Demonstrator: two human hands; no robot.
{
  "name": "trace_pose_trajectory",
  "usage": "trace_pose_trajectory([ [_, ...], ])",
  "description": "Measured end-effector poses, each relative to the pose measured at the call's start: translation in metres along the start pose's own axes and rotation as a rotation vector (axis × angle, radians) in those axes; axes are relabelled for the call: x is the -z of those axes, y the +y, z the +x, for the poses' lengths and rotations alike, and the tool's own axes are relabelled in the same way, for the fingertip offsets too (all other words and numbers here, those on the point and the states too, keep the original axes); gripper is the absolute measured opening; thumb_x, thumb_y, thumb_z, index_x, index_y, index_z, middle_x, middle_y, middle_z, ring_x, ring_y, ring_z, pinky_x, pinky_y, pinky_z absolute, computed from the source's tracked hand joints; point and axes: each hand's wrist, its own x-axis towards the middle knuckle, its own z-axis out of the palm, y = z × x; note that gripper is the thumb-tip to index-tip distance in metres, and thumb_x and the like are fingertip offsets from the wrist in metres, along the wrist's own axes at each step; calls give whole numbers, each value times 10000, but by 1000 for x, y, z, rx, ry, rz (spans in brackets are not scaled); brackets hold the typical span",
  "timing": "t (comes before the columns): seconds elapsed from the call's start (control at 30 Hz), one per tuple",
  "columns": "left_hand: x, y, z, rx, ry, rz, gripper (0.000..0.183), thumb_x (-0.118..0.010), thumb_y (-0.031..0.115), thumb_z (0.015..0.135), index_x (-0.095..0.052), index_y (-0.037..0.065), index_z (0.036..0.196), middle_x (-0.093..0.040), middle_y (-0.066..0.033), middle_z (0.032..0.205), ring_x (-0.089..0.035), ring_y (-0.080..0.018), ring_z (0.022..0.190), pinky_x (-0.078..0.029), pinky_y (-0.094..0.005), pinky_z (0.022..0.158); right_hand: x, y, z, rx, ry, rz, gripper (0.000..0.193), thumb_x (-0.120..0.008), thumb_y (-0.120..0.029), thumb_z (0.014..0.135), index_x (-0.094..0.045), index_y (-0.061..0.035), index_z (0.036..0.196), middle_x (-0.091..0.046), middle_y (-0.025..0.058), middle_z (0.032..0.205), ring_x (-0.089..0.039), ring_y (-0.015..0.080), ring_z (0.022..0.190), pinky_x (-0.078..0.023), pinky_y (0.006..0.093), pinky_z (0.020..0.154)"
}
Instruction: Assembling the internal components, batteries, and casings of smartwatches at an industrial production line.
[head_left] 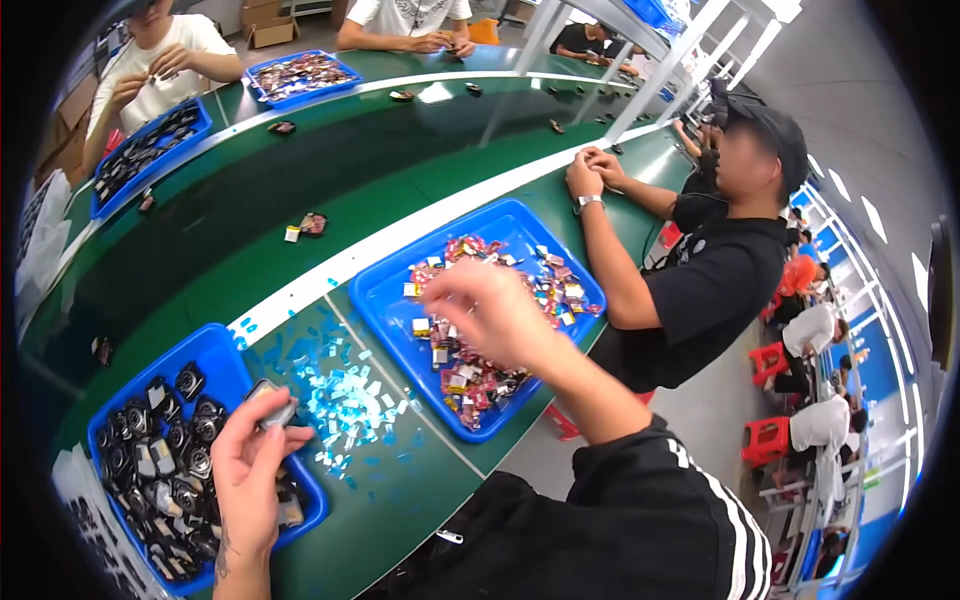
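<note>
My left hand [250,455] pinches a small dark and silver device casing [272,402] between thumb and fingers, at the right rim of a blue tray [318,505]. That tray holds many black casings [150,455], some with round openings. Over a second blue tray [385,345] my right hand [490,312] hangs with fingers bent, smeared by motion, so whether it holds anything cannot be told. Beneath it lies a heap of small circuit boards with silver battery cells and reddish wires [470,380]. Between the trays are scattered small white and light-blue film pieces [345,400].
A green conveyor belt [400,160] with a white edge strip runs across, carrying loose parts [308,226]. A person in black [715,240] sits close on the right. Across the belt, two people in white work beside blue trays [300,98]. Red stools [765,440] stand farther right.
</note>
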Motion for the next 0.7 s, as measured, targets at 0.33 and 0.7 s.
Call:
trace_pose_trajectory([
  [0.33,-10,-14,8,-362,-164,416,230,-792,131,786,-738,36,988,-623,-100,830,-617,-187,760,-478,-306,651,-60,-72,-28,-255,-206,865,102,-720,3,837,-628,-18,876,-634,24,860,-623,68,742,-498,198,666],
  [0.7,-2,-15,5,-129,-134,360,123,-739,16,798,-718,-29,911,-689,-99,917,-640,-119,783,-508,-256,742,-81,-80,-25,-16,-80,487,132,-720,58,775,-619,-9,828,-584,54,866,-578,122,725,-463,225,559],
])
